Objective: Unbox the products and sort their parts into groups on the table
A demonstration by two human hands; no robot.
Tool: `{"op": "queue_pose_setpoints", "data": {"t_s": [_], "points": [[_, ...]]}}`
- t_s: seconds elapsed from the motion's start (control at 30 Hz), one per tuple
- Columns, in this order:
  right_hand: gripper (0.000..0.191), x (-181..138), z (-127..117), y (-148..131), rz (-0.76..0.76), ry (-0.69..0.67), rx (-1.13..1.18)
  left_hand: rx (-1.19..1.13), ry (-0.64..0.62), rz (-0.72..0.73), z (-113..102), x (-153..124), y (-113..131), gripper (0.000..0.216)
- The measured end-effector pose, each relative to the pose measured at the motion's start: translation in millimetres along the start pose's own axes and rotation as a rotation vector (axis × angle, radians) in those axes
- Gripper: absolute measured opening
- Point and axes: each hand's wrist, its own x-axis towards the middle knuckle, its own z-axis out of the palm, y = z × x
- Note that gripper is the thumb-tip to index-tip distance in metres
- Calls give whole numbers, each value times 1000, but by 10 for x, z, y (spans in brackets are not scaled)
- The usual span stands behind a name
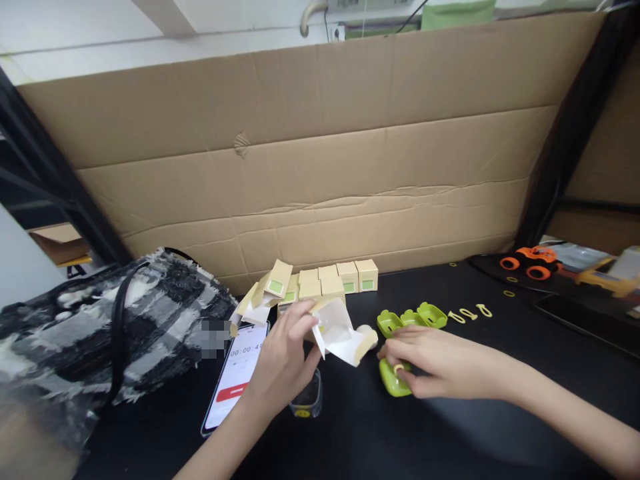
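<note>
My left hand is closed on a small cream carton whose flaps hang open, held just above the black table. My right hand rests on the table to its right, fingers curled over a lime-green plastic case with a small yellowish ring on it. Behind that hand lie three more green cases in a row. Folded cream boxes with green labels stand in a line against the cardboard wall.
A phone with a timer on its screen lies left of my left hand, beside a black-and-white bag. A small clear container sits under my left wrist. Yellow clips and an orange toy car lie to the right.
</note>
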Motion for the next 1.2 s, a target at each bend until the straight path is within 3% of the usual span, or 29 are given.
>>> {"op": "queue_pose_setpoints", "data": {"t_s": [0.07,0.13,0.23,0.33,0.43,0.57,0.73,0.83,0.93,1.03,1.2], "points": [[12,0,4,-19,-4,134,63,105,-9,147,-32,74,31,32],[12,-4,-7,-49,-39,373,80,214,-48,209,-51,157,95,26],[16,17,17,-105,-134,621,-138,348,-123,310,-38,269,228,16],[13,76,104,-137,-154,630,-311,337,-104,401,-1,361,341,19],[12,124,188,-131,-140,589,-274,285,-88,408,22,423,386,26],[11,146,232,-120,-95,618,-197,228,-87,292,26,426,351,30],[6,178,161,-155,-190,776,-256,143,-92,133,-16,336,270,35],[8,243,81,-181,-186,711,-212,104,-63,89,-62,279,225,37],[20,360,55,-196,-193,627,-248,154,-56,146,-104,247,191,39],[15,469,72,-197,-231,605,-262,211,-51,189,-147,244,148,39],[8,487,27,-208,-274,817,-188,258,-42,66,-269,253,-80,42]]}}
